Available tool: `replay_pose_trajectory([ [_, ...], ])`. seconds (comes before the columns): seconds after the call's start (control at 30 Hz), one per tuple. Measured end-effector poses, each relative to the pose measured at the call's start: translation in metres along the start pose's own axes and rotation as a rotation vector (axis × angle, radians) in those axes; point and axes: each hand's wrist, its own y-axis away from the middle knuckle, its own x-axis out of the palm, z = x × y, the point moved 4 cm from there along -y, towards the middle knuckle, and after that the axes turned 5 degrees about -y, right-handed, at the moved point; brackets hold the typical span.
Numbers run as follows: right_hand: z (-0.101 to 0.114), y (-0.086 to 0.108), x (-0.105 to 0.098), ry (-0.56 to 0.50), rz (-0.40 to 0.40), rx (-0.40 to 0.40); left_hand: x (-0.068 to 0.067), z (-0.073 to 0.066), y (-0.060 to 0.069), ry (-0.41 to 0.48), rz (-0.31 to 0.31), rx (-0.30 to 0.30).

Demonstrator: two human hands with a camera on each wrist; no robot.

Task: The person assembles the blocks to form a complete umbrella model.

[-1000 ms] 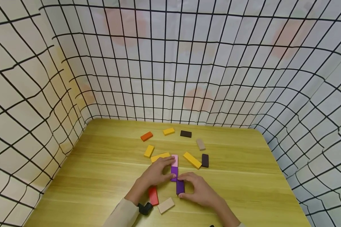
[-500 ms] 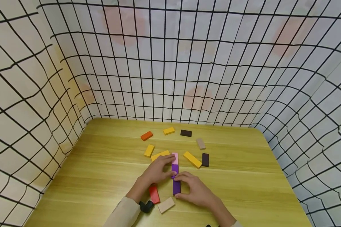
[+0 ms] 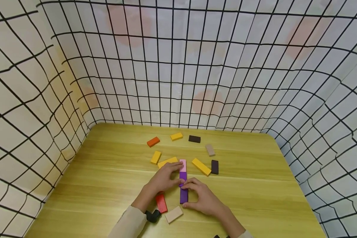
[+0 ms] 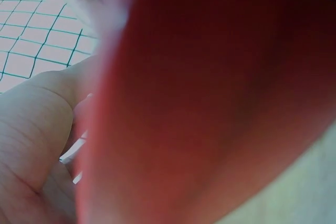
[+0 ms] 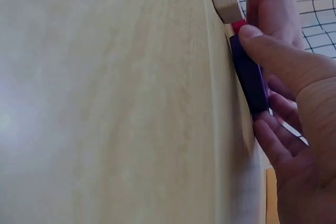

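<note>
Three blocks lie end to end in a straight line in the head view: a pink block (image 3: 183, 168), a purple block (image 3: 182, 176) and a dark purple block (image 3: 183, 195). The left hand (image 3: 163, 178) rests its fingertips on the pink block, its thumb on the purple one. With thumb and fingers at its two ends, the right hand (image 3: 206, 198) pinches the dark purple block; the right wrist view shows this block (image 5: 248, 77) between thumb and fingers. Under the left wrist lies a red block (image 3: 161, 202), apparently the blurred red block (image 4: 199, 108) filling the left wrist view.
A pale wooden block (image 3: 174, 215) lies near the hands. Farther off are several yellow blocks, including one long yellow block (image 3: 201, 167), an orange block (image 3: 153, 141), dark blocks such as one dark block (image 3: 215, 167), and a tan block (image 3: 210, 150). Grid-patterned walls (image 3: 178, 66) enclose the table.
The right hand has slid the dark purple block left, from an offset position into line with the purple and pink blocks. The left hand has stayed almost still on its blocks.
</note>
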Motion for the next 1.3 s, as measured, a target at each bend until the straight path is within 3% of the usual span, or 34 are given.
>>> replay_pose_trajectory([
  [0.3,-0.0048,0.0091,-0.008,0.048,-0.018,0.005,0.0004,0.0005,0.0006,-0.018,0.011,0.001],
  [0.7,-0.0016,0.0073,-0.0071,0.057,0.006,0.01,0.0013,0.0006,0.0006,-0.033,0.024,0.005],
  [1.3,-0.0027,0.0054,-0.0035,0.048,-0.018,-0.002,0.0044,0.002,0.0012,-0.046,0.034,0.009],
])
